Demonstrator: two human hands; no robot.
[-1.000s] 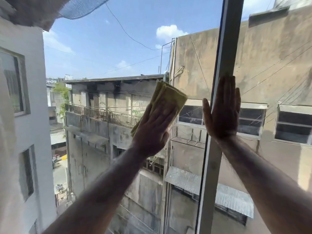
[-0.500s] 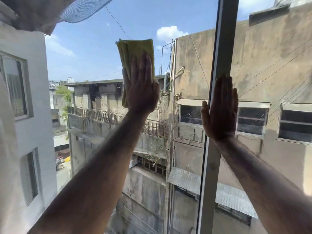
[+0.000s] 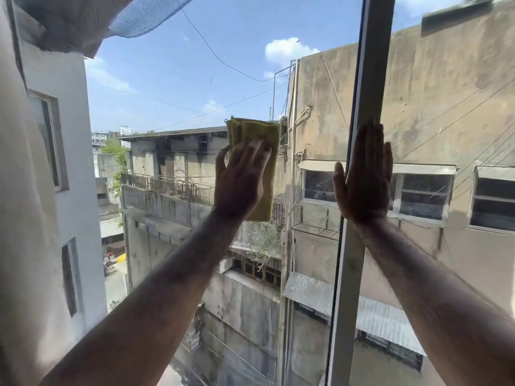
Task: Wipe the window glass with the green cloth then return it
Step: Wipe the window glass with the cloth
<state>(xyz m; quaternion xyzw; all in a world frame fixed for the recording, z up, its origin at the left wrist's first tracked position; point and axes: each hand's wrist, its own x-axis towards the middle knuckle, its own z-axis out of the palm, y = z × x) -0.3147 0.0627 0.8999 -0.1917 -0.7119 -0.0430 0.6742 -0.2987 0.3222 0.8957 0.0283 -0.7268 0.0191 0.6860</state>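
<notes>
- Cloth first: green cloth [image 3: 252, 151], folded into a pad, lies flat against the window glass [image 3: 172, 87] at mid height, just left of the upright window frame [image 3: 359, 151].
- Left hand [image 3: 239, 179] presses the pad to the pane with an open palm, fingers spread over its lower left part and thumb hooked round its left edge; the cloth's top and right strip show past the hand.
- Right hand [image 3: 363, 179] holds nothing; it lies flat and open, fingers together, braced across the frame and the pane beside it.
- Step in hand, by my reading: the wiping itself, with the return of the cloth not yet begun.
- Next move calls for steady palm pressure so the pad slides without bunching, and strokes carried to the unwiped edges near the frame and lower pane.
- Buildings and sky beyond the glass play no part.
</notes>
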